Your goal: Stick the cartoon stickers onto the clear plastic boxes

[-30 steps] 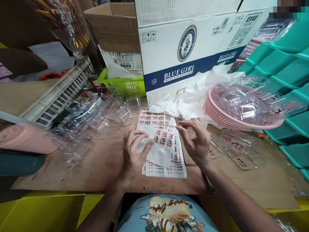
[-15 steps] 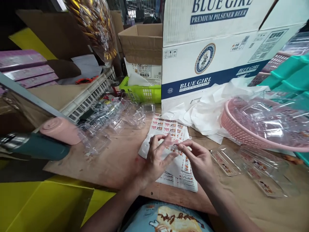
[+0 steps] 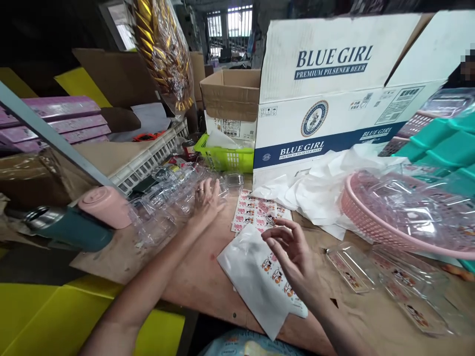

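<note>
My left hand (image 3: 208, 199) reaches into the pile of clear plastic boxes (image 3: 159, 217), its fingers apart over or against a box; the contact is partly hidden. My right hand (image 3: 295, 247) hovers above the sheets, thumb and forefinger brought together. Whatever lies between those fingertips is too small to make out. Below it is a printed sticker sheet (image 3: 277, 277) with small cartoon figures, partly covered by white backing paper (image 3: 247, 267). Behind that, another sticker sheet (image 3: 245, 212) lies flat. To the right, several clear lids with stickers (image 3: 351, 272) rest on brown cardboard.
A pink basket (image 3: 351, 200) of clear plastic pieces stands at the right beside crumpled white paper (image 3: 315, 180). A large white beer carton (image 3: 334, 113) rises behind. On the left lie a teal flask (image 3: 87, 232) and a pink bottle (image 3: 106, 205). A lime green basket (image 3: 233, 160) sits at the back.
My left hand has moved away from the right one, forward and left to the clear boxes. White backing paper now lies folded over the sticker sheet. The view has tilted up slightly.
</note>
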`<state>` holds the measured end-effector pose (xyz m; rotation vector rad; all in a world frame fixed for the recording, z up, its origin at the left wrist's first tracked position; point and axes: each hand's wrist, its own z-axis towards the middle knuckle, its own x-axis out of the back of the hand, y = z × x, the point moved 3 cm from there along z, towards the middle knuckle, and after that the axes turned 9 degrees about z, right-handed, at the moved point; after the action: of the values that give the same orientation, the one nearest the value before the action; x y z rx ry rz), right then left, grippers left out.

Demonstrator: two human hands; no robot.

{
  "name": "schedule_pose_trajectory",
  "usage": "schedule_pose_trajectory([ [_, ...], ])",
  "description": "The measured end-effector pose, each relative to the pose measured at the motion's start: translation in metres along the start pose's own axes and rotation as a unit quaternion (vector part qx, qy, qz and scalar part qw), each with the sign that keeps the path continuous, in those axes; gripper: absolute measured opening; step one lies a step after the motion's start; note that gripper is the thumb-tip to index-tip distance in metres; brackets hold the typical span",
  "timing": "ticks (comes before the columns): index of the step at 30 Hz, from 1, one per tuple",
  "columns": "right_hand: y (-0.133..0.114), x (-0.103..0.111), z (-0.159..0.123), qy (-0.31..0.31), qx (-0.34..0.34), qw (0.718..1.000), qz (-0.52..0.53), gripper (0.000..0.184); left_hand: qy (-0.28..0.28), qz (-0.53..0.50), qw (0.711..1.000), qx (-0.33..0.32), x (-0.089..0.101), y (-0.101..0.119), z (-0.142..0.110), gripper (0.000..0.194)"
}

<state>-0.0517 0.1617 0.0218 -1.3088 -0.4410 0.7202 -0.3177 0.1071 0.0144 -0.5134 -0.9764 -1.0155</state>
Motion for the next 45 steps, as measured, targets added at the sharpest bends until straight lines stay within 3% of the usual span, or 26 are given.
schedule_pose_trajectory([
  [4, 0.004, -0.011, 0.019, -0.025, 0.081, 0.99, -0.112, 0.047, 0.056, -0.044, 0.997, -0.004, -0.008, -0.013, -0.002, 0.044],
  [7, 0.022, -0.037, 0.052, -0.063, 0.142, 0.97, -0.188, 0.062, 0.097, -0.121, 0.988, 0.002, -0.007, -0.015, -0.013, 0.032],
  [11, 0.059, -0.092, 0.107, -0.087, 0.181, 0.937, -0.287, 0.093, 0.106, -0.163, 0.981, 0.01, -0.004, -0.018, -0.015, 0.032],
  [15, 0.078, -0.125, 0.141, -0.059, 0.182, 0.924, -0.332, 0.095, 0.107, -0.159, 0.981, 0.016, -0.003, -0.025, -0.018, 0.039],
  [17, 0.076, -0.122, 0.145, -0.062, 0.2, 0.932, -0.295, 0.098, 0.088, -0.145, 0.985, 0.009, -0.004, -0.03, -0.022, 0.043],
  [19, 0.068, -0.106, 0.143, -0.06, 0.196, 0.951, -0.23, 0.11, 0.069, -0.14, 0.988, -0.01, -0.002, -0.033, -0.025, 0.048],
  [21, 0.057, -0.083, 0.139, -0.07, 0.137, 0.975, -0.161, 0.123, 0.072, -0.17, 0.983, -0.013, 0.007, -0.033, -0.027, 0.048],
  [23, 0.045, -0.063, 0.132, -0.117, 0.058, 0.986, -0.106, 0.129, 0.082, -0.246, 0.965, 0.026, 0.019, -0.027, -0.028, 0.043],
  [24, 0.038, -0.056, 0.127, -0.152, 0.032, 0.984, -0.088, 0.129, 0.062, -0.305, 0.949, 0.052, 0.024, -0.021, -0.029, 0.04],
  [26, 0.024, -0.045, 0.115, -0.219, 0.018, 0.972, -0.081, 0.124, -0.051, -0.456, 0.883, 0.1, 0.028, -0.001, -0.033, 0.035],
  [29, 0.011, -0.03, 0.1, -0.264, 0.038, 0.953, -0.142, 0.121, -0.249, -0.653, 0.699, 0.151, 0.026, 0.039, -0.047, 0.032],
  [31, 0.008, -0.017, 0.092, -0.26, 0.045, 0.949, -0.171, 0.125, -0.283, -0.719, 0.607, 0.185, 0.024, 0.056, -0.057, 0.031],
  [33, 0.005, -0.003, 0.084, -0.259, 0.046, 0.951, -0.159, 0.128, -0.287, -0.755, 0.55, 0.214, 0.021, 0.067, -0.064, 0.03],
  [36, -0.003, 0.012, 0.068, -0.306, 0.062, 0.941, -0.13, 0.13, -0.316, -0.777, 0.476, 0.266, 0.015, 0.077, -0.068, 0.031],
  [39, -0.009, 0.013, 0.052, -0.359, 0.074, 0.923, -0.119, 0.129, -0.361, -0.777, 0.406, 0.317, 0.01, 0.083, -0.068, 0.031],
  [41, -0.008, 0.011, 0.047, -0.327, 0.054, 0.938, -0.101, 0.13, -0.369, -0.792, 0.369, 0.317, 0.012, 0.087, -0.068, 0.037],
  [43, -0.002, 0.009, 0.047, -0.221, 0.014, 0.971, -0.09, 0.127, -0.35, -0.82, 0.365, 0.27, 0.018, 0.092, -0.069, 0.054],
  [45, 0.009, 0.009, 0.05, -0.115, -0.034, 0.989, -0.089, 0.117, -0.317, -0.83, 0.411, 0.202, 0.026, 0.097, -0.073, 0.059],
])
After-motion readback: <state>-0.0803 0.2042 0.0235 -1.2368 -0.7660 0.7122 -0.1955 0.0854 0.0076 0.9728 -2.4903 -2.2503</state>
